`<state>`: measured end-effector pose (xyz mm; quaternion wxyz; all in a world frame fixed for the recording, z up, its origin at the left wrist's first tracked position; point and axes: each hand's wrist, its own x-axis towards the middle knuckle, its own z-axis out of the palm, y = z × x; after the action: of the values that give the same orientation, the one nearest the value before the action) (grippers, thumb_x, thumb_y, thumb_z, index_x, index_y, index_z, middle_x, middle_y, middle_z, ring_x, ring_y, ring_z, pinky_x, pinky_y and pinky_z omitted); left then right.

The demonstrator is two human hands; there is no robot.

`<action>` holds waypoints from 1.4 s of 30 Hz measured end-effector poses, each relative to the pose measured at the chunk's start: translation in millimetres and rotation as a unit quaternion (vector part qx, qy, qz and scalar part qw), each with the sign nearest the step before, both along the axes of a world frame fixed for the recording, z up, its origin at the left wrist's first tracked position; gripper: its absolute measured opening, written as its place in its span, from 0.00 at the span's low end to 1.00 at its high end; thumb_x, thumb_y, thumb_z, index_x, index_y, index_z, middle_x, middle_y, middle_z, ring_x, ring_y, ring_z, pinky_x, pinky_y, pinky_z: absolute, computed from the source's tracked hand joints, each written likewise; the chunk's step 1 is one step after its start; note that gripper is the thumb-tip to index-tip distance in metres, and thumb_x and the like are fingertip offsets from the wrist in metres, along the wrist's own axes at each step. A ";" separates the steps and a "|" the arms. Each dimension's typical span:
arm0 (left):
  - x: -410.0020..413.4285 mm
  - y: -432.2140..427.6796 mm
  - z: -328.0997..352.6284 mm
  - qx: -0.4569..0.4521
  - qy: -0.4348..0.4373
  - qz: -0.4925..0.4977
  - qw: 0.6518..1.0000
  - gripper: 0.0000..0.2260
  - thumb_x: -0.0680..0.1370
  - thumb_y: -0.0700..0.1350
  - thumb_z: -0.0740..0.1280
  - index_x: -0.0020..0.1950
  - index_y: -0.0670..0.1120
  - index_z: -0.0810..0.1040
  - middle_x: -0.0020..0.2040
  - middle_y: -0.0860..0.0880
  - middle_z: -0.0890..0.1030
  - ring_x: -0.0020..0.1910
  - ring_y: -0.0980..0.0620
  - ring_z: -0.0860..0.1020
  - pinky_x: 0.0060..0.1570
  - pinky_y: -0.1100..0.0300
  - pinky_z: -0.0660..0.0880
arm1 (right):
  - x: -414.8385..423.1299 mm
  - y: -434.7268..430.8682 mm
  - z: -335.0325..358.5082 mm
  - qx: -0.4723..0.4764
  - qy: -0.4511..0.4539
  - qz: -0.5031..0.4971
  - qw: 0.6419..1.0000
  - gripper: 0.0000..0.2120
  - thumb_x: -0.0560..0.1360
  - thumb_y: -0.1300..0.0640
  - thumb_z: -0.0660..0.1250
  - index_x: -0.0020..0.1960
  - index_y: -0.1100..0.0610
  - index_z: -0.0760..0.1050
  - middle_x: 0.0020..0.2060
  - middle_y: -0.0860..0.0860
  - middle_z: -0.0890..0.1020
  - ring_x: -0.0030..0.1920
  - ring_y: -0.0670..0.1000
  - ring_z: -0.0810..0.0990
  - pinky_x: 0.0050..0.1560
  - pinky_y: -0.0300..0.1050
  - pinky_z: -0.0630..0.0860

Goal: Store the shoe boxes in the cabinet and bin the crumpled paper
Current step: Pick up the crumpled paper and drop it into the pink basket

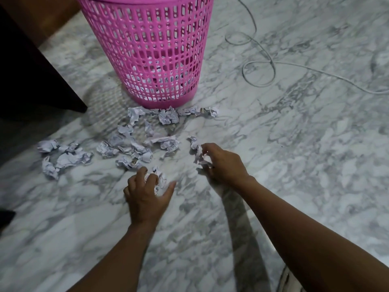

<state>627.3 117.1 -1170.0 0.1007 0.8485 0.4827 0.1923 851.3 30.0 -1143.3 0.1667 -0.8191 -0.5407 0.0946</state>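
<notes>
A pink slatted bin (147, 49) stands on the marble floor at top centre, with some crumpled paper visible through its lower holes. Several crumpled paper balls (130, 144) lie scattered on the floor in front of it. My left hand (147, 197) is low on the floor, fingers curled around one paper ball (160, 178). To the right, my right hand (223, 163) closes on another crumpled paper (197, 152). No shoe boxes or cabinet doors show clearly.
Dark wooden furniture (31, 70) fills the upper left, its corner reaching the floor near the bin. A grey cable (259, 66) loops across the floor at the upper right. Bare marble floor (305, 144) spreads to the right and toward me.
</notes>
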 end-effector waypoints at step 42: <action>110.3 145.7 316.0 -0.084 -0.490 0.033 0.867 0.09 0.72 0.40 0.71 0.36 0.46 0.73 0.31 0.52 0.75 0.30 0.54 0.72 0.29 0.64 0.68 | 4.8 157.7 324.1 0.373 0.176 -0.090 0.907 0.20 0.76 0.57 0.67 0.27 0.50 0.66 0.20 0.43 0.72 0.22 0.41 0.67 0.26 0.38 0.65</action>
<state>737.6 262.8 -853.9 0.3886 0.6171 0.4138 0.5449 856.1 187.7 -819.3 0.5601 -0.7126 -0.4224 0.0131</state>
